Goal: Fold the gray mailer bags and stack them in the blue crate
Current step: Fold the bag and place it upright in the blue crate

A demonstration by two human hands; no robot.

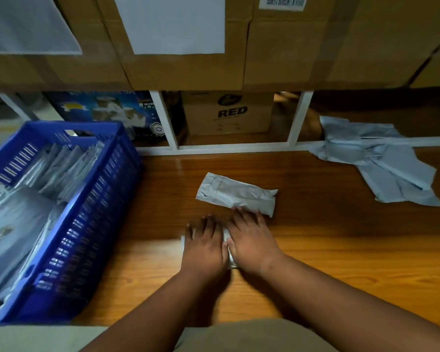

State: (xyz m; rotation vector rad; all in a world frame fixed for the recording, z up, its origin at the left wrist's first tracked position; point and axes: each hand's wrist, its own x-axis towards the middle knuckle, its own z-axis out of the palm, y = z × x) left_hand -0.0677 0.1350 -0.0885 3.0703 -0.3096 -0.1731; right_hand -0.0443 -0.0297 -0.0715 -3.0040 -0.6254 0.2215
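On the wooden floor, a folded gray mailer bag [236,194] lies in the middle. Just in front of it, my left hand [205,243] and my right hand [252,237] press flat, side by side, on another small folded gray bag [230,260], which is mostly hidden under them. The fingertips of my right hand touch the near edge of the first folded bag. A blue crate [92,212] stands at the left and holds several folded gray bags. A loose pile of unfolded gray bags [381,158] lies at the far right.
Large cardboard boxes [183,41] are stacked above a low white shelf frame [297,120], which holds a "RED" carton [229,113] and a blue printed box [107,110]. Bare wooden floor [341,250] stretches to the right of my hands.
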